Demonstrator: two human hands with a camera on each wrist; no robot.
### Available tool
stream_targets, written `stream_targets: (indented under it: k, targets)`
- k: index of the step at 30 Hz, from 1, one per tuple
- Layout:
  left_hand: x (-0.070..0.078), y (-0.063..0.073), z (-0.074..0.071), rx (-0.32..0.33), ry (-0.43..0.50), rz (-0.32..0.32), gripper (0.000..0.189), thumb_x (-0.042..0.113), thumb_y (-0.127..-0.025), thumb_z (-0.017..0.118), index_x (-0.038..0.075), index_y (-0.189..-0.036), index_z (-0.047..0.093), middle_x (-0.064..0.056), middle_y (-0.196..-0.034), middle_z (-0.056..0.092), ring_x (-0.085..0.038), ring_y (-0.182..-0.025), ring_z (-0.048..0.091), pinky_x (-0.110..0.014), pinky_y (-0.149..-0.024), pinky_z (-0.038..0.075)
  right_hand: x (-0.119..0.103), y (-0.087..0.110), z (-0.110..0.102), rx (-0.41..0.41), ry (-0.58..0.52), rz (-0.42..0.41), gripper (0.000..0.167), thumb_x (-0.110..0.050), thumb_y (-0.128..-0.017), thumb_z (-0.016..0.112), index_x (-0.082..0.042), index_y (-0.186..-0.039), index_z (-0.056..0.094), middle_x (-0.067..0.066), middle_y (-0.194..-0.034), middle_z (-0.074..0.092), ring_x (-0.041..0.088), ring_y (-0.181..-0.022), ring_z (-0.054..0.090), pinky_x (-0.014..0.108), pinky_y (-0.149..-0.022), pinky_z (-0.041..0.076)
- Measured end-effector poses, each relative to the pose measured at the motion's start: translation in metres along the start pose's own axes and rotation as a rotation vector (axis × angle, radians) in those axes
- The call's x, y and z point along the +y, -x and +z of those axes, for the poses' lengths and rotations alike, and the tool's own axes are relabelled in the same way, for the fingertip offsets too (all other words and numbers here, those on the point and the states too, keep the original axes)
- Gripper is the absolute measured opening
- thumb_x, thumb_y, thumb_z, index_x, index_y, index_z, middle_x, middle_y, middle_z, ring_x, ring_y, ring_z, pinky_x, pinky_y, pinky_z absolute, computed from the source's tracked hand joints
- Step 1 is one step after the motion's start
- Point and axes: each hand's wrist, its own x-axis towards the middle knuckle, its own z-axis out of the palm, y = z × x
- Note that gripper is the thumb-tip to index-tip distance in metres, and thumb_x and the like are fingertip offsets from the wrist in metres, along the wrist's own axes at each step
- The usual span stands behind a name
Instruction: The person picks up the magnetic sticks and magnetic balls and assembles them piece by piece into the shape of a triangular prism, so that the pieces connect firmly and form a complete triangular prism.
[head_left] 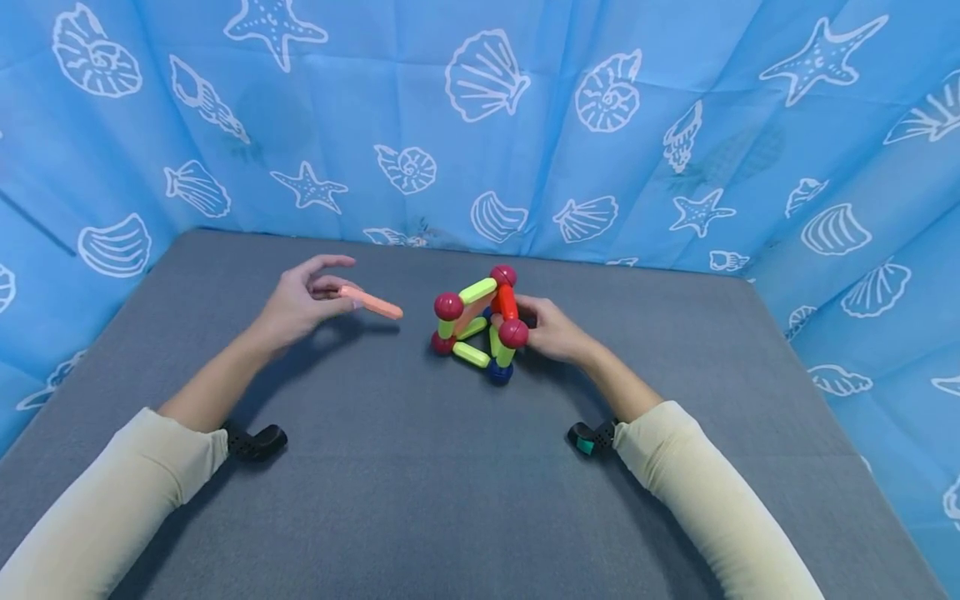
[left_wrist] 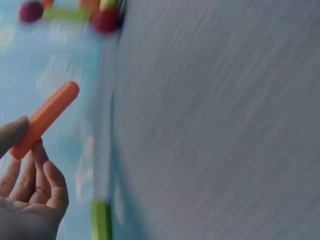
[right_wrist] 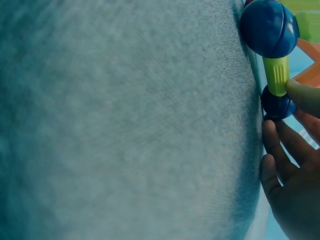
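My left hand (head_left: pixel 300 302) pinches one end of an orange magnetic rod (head_left: pixel 380 306) between thumb and fingers. The rod is held above the table, left of a small frame (head_left: pixel 471 355) of magnetic rods and balls. Dark red balls (head_left: pixel 448 307) form its upper corners, with yellow-green and red rods joining the balls. At its base are blue balls (head_left: pixel 500 372) and a dark red one. On the frame's right side, my right hand (head_left: pixel 557 332) grips it. In the right wrist view, the thumb presses a yellow-green rod (right_wrist: pixel 276 75) while fingers sit by a blue ball (right_wrist: pixel 276 104).
A grey tabletop (head_left: pixel 420 483) lies under everything. Blue curtains (head_left: pixel 555 158) printed with white shells hang behind it and at both sides. A green rod (left_wrist: pixel 101 220) shows at the bottom of the left wrist view. Black wrist devices (head_left: pixel 258 443) sit at both cuffs.
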Motion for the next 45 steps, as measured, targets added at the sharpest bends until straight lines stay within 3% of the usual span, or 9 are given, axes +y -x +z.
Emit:
stream_targets:
  k: [3,6,11,16,25,31,37,40,45]
  targets:
    - [0.006,0.01,0.022,-0.072,0.071,-0.036,0.059,0.01,-0.091,0.073,0.006,-0.143,0.046,0.001,-0.103,0.071,-0.011,-0.098,0.065,-0.022,-0.08,0.053,0.002,-0.001,0.0,0.012,0.016,-0.012,0.039,-0.01,-0.096,0.065,-0.002,-0.133,0.058,0.016,-0.111,0.065,0.028,-0.098,0.056,0.04,-0.085,0.05]
    - [0.01,0.015,0.046,-0.103,0.148,-0.081,0.06,0.009,-0.09,0.074,0.007,-0.143,0.046,-0.004,-0.105,0.071,-0.014,-0.098,0.066,-0.025,-0.081,0.055,0.004,0.0,0.0,0.027,0.033,-0.014,0.038,-0.009,-0.095,0.066,-0.002,-0.133,0.059,0.016,-0.112,0.066,0.028,-0.097,0.057,0.039,-0.085,0.051]
    - [0.015,0.019,0.077,-0.089,0.196,-0.083,0.061,0.007,-0.087,0.077,0.008,-0.141,0.048,-0.013,-0.105,0.07,-0.018,-0.093,0.067,-0.026,-0.08,0.056,0.003,0.002,0.001,0.021,0.032,-0.008,0.039,-0.01,-0.096,0.066,-0.004,-0.133,0.059,0.014,-0.11,0.065,0.028,-0.097,0.056,0.039,-0.083,0.051]
    - [0.021,0.018,0.097,-0.044,0.215,-0.076,0.064,0.005,-0.086,0.077,0.006,-0.142,0.046,-0.015,-0.104,0.07,-0.02,-0.091,0.068,-0.026,-0.079,0.056,0.003,0.002,0.002,0.012,0.018,-0.002,0.039,-0.012,-0.096,0.065,-0.004,-0.134,0.058,0.014,-0.109,0.064,0.029,-0.097,0.055,0.04,-0.084,0.051]
    - [0.027,0.016,0.12,0.045,0.184,-0.087,0.07,0.009,-0.084,0.08,0.006,-0.144,0.042,-0.015,-0.097,0.072,-0.021,-0.088,0.068,-0.024,-0.078,0.056,0.003,0.002,0.002,0.005,-0.001,0.002,0.04,-0.012,-0.098,0.063,-0.005,-0.137,0.056,0.014,-0.12,0.063,0.029,-0.104,0.055,0.044,-0.093,0.048]
    - [0.031,0.019,0.136,0.144,0.126,-0.065,0.071,0.015,-0.082,0.083,0.008,-0.141,0.046,-0.013,-0.09,0.073,-0.021,-0.082,0.069,-0.024,-0.071,0.055,0.003,0.002,0.002,0.007,0.005,-0.004,0.041,-0.01,-0.097,0.063,-0.004,-0.137,0.056,0.015,-0.12,0.063,0.029,-0.103,0.055,0.044,-0.092,0.048]
    - [0.034,0.022,0.144,0.266,0.087,-0.018,0.067,0.018,-0.082,0.083,0.009,-0.138,0.049,-0.01,-0.086,0.073,-0.019,-0.08,0.071,-0.025,-0.072,0.057,0.002,0.0,0.004,0.008,0.028,-0.013,0.039,-0.014,-0.098,0.064,-0.006,-0.136,0.057,0.014,-0.119,0.065,0.029,-0.102,0.057,0.044,-0.09,0.05]
    - [0.036,0.022,0.145,0.289,0.05,-0.006,0.066,0.018,-0.082,0.083,0.01,-0.138,0.05,-0.008,-0.083,0.073,-0.018,-0.078,0.07,-0.026,-0.07,0.057,0.001,0.0,0.004,0.004,0.02,-0.011,0.04,-0.012,-0.097,0.064,-0.006,-0.135,0.057,0.013,-0.121,0.065,0.029,-0.103,0.057,0.045,-0.091,0.05]
    - [0.036,0.02,0.145,0.272,0.024,-0.022,0.068,0.021,-0.082,0.083,0.01,-0.14,0.049,-0.006,-0.079,0.072,-0.022,-0.071,0.07,-0.027,-0.057,0.05,0.001,0.0,0.004,-0.002,0.019,-0.015,0.041,-0.011,-0.096,0.064,-0.005,-0.136,0.056,0.014,-0.123,0.064,0.029,-0.105,0.057,0.047,-0.093,0.049]
